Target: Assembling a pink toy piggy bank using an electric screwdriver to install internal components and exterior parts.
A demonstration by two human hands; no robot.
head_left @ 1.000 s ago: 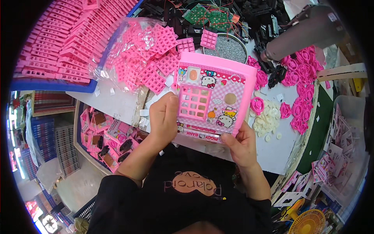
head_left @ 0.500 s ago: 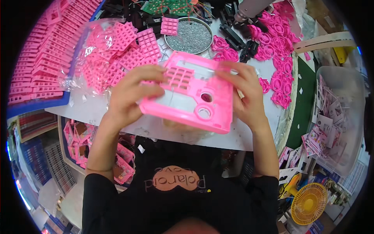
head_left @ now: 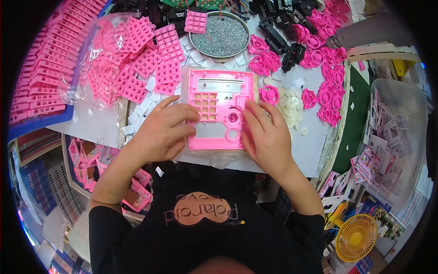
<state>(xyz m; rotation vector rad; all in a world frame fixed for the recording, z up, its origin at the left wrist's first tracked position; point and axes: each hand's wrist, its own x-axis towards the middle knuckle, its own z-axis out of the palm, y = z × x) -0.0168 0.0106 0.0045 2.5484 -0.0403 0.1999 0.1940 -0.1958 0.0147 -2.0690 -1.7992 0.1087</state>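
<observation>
A pink plastic casing (head_left: 210, 144), inner side up, lies flat before me on a low pad at the table's near edge. It has a grid of square openings, a long slot at the top and two round holes. My left hand (head_left: 166, 128) grips its left side, fingertips over the rim beside the grid. On the opposite side, my right hand (head_left: 269, 137) has its fingers bent over the right edge, near the round holes. The undersides of both hands are hidden.
Pink keypads (head_left: 146, 61) spill from a clear bag at left. Behind the casing stands a round tray of screws (head_left: 219, 36). Pink ring parts (head_left: 326, 91), pale discs (head_left: 292, 107) and black parts (head_left: 273, 39) lie right. A grey tool (head_left: 365, 34) hangs at upper right.
The casing, tilted and raised in both hands before, has come down flat onto the pad. My hands moved down with it. The grey tool has swung to the right.
</observation>
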